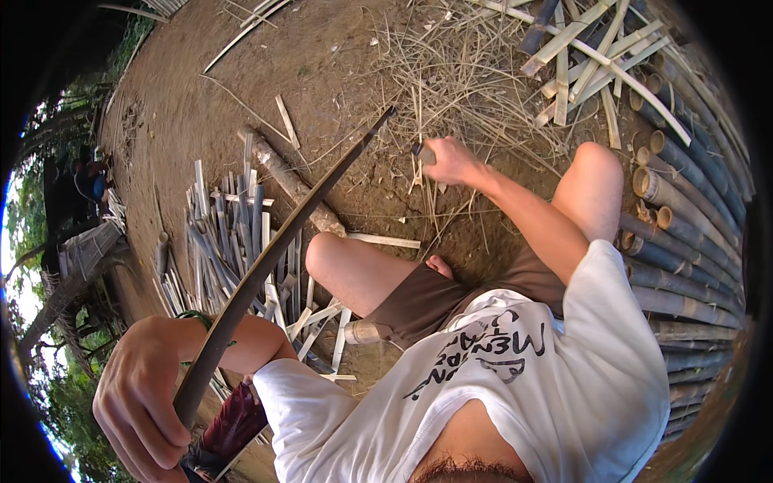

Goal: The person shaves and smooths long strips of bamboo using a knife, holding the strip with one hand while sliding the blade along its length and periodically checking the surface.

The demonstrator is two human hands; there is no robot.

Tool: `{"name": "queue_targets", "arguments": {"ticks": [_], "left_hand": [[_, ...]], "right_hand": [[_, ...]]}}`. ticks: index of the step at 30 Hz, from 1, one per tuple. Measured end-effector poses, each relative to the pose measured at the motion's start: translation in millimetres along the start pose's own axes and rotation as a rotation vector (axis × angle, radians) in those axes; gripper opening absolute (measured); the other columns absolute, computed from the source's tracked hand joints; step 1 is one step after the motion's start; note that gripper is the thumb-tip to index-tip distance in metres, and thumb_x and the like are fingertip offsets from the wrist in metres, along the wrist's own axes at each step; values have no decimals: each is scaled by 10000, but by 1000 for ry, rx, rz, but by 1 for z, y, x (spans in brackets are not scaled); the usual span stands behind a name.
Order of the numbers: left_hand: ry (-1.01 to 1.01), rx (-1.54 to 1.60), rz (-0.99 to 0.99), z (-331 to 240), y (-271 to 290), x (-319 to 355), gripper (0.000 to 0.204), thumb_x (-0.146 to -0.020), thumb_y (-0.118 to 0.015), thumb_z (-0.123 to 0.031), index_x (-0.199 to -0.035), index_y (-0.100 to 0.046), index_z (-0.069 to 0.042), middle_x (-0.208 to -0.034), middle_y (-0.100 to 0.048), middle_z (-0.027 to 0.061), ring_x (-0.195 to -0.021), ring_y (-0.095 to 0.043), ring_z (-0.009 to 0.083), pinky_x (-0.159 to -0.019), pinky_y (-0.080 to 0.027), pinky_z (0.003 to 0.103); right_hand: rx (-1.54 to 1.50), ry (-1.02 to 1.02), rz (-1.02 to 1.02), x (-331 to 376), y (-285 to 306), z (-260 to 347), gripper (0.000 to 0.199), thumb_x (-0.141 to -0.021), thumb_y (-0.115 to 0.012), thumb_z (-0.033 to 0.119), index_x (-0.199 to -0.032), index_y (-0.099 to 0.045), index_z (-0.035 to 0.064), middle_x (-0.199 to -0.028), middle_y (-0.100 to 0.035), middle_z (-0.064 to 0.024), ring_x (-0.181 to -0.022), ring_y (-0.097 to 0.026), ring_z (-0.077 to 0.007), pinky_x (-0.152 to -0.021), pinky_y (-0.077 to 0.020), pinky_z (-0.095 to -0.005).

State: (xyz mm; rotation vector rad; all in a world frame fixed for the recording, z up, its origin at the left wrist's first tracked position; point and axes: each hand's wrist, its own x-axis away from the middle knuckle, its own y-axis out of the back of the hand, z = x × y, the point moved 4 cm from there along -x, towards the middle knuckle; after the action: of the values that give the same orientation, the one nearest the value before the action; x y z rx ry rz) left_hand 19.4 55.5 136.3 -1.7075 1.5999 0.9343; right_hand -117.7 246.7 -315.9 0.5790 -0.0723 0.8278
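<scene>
My left hand is closed around the near end of a long dark bamboo strip, which slants up and to the right, its tip over the bare dirt. My right hand is stretched forward and grips a small dark handle, probably a knife; its blade is hidden among dry grass. I sit on the ground in brown shorts and a white printed shirt, knees bent, one knee just right of the strip.
A heap of split bamboo slats lies at the left beside a short log. Whole bamboo poles are stacked along the right. Split strips and dry grass lie far ahead. A seated person is at far left.
</scene>
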Motion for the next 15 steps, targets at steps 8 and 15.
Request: {"name": "queue_targets", "arguments": {"ticks": [8, 15], "left_hand": [[-149, -101, -105, 1, 6, 11, 154, -759, -632, 51, -870, -740, 48, -907, -706, 128, -642, -527, 126, -584, -417, 251], [-186, -69, -60, -5, 11, 8, 148, -762, -646, 59, -867, -746, 26, -936, -721, 125, -639, -555, 126, -575, -418, 248]], "right_hand": [[-7, 101, 61, -7, -10, 1, 121, -749, -615, 107, -743, -502, 65, -541, -476, -6, -410, -416, -148, -417, -381, -329], [-94, 32, 15, -22, 0, -35, 114, -749, -616, 96, -755, -504, 75, -549, -445, 26, -413, -406, -104, -376, -323, -271]]}}
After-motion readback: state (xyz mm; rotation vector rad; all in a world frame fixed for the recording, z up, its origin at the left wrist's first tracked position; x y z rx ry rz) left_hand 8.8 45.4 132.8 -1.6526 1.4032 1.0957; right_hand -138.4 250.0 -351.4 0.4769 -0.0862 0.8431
